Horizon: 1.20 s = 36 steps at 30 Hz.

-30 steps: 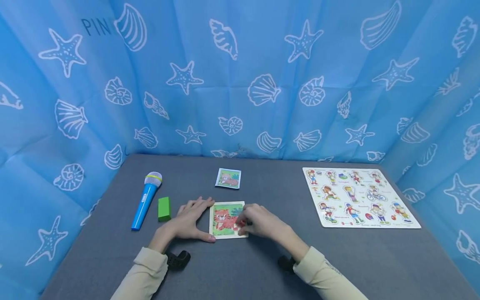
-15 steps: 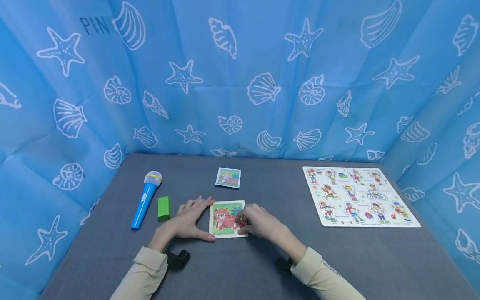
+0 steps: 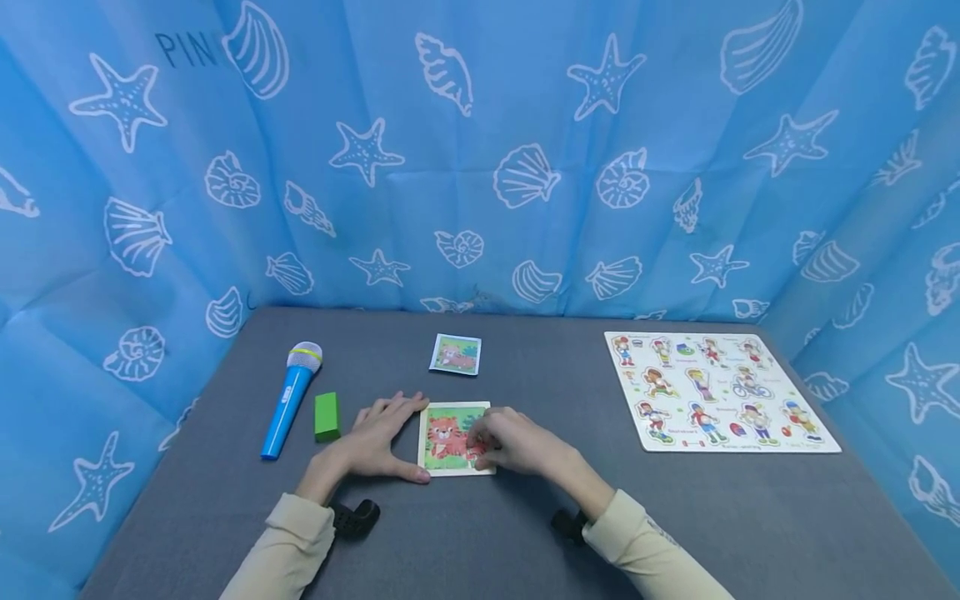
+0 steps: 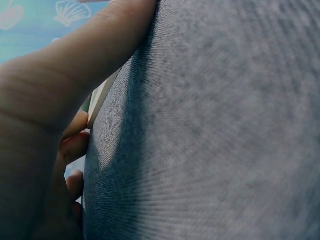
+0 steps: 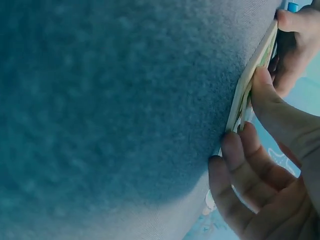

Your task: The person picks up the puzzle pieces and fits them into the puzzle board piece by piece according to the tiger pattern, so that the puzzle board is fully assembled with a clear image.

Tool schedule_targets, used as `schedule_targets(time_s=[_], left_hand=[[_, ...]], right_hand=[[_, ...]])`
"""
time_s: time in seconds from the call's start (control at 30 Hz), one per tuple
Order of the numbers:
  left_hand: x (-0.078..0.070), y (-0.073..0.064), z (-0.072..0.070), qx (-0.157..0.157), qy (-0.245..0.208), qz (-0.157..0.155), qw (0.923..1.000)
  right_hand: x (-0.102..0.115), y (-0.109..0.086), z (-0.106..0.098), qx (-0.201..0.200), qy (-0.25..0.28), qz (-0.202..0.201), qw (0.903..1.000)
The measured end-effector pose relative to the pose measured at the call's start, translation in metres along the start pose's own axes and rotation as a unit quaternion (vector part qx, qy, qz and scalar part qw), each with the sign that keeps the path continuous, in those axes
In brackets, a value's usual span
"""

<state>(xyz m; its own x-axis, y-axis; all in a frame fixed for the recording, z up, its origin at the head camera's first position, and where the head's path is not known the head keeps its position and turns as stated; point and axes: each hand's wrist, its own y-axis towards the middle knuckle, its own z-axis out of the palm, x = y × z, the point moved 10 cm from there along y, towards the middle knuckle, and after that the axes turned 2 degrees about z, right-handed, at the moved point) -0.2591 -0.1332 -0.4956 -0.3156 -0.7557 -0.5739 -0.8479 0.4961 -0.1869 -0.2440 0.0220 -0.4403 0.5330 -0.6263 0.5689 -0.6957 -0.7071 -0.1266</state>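
Observation:
A small square jigsaw puzzle (image 3: 445, 437) showing a red tiger on green lies in its pale frame on the grey table, in the middle of the head view. My left hand (image 3: 378, 442) rests beside its left edge, fingers extended to the upper corner and thumb at the lower one. Over the right part of the picture, my right hand (image 3: 517, 442) pinches a puzzle piece between thumb and fingers. Seen from the right wrist, that thin piece (image 5: 244, 106) stands slightly tilted off the frame's edge (image 5: 239, 95). My right hand covers the right side of the picture.
A small picture card (image 3: 456, 355) with a similar tiger lies behind the puzzle. To the left are a blue toy microphone (image 3: 288, 404) and a green block (image 3: 327, 417). A white board of sports figures (image 3: 720, 396) lies at the right. A blue shell-patterned curtain (image 3: 480, 208) surrounds the table.
My right fingers have shifted slightly over the puzzle's right part, and the pale patch beside them shows less. My left hand stays in place.

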Motion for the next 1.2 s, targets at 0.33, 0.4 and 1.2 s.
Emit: schedule_targets(time_s=[0.33,0.4,1.2], left_hand=[[0.002,0.000,0.000,0.002,-0.002,-0.002,1.0000],[0.003,0.001,0.000,0.002,0.000,-0.002,1.0000],[0.002,0.001,-0.001,0.005,0.008,-0.005,0.9999]], right_hand=[[0.006,0.007,0.008,0.008,-0.030,0.035,0.9989],[0.007,0.006,0.009,0.008,-0.035,0.036,0.9987],[0.007,-0.008,0.008,-0.020,-0.072,0.035,0.9965]])
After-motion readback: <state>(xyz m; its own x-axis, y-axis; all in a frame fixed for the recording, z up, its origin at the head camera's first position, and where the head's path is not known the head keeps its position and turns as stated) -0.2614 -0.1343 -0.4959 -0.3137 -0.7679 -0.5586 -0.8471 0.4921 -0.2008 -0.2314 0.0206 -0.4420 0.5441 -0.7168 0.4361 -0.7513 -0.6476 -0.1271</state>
